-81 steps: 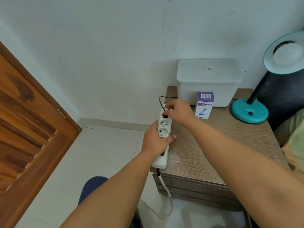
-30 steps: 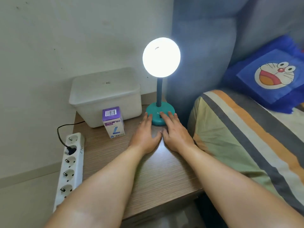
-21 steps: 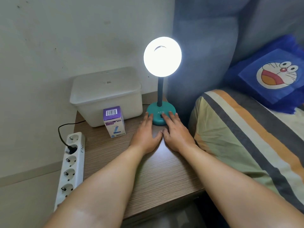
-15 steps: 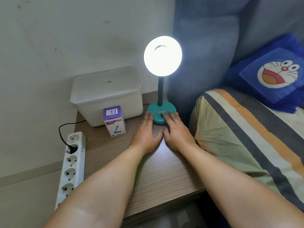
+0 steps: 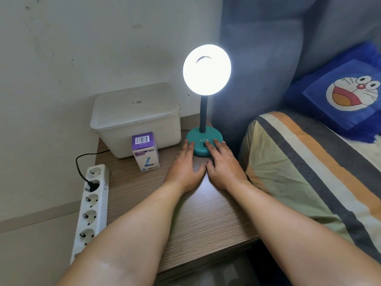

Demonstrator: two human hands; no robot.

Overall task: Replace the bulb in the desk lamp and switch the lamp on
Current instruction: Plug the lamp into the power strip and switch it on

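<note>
The desk lamp stands at the back of the wooden bedside table [image 5: 198,213], its teal round base [image 5: 201,139] under a dark neck. Its lamp head [image 5: 206,69] glows bright white toward me, so the bulb inside is washed out. My left hand [image 5: 184,169] and my right hand [image 5: 223,166] lie flat on the table, thumbs touching, fingertips resting on the base's front edge on either side of its black switch. Neither hand holds anything. A purple and white bulb box [image 5: 145,150] stands left of my left hand.
A white lidded plastic box [image 5: 136,118] sits against the wall behind the bulb box. A white power strip [image 5: 90,209] lies along the table's left edge with a black plug in one socket. A striped pillow [image 5: 309,174] and a blue cartoon cushion [image 5: 350,93] lie on the right.
2.7 s ago the lamp was dark and my hands were at the power strip, the right one pushing in the plug. Over the last second the lamp stays lit and my hands rest still.
</note>
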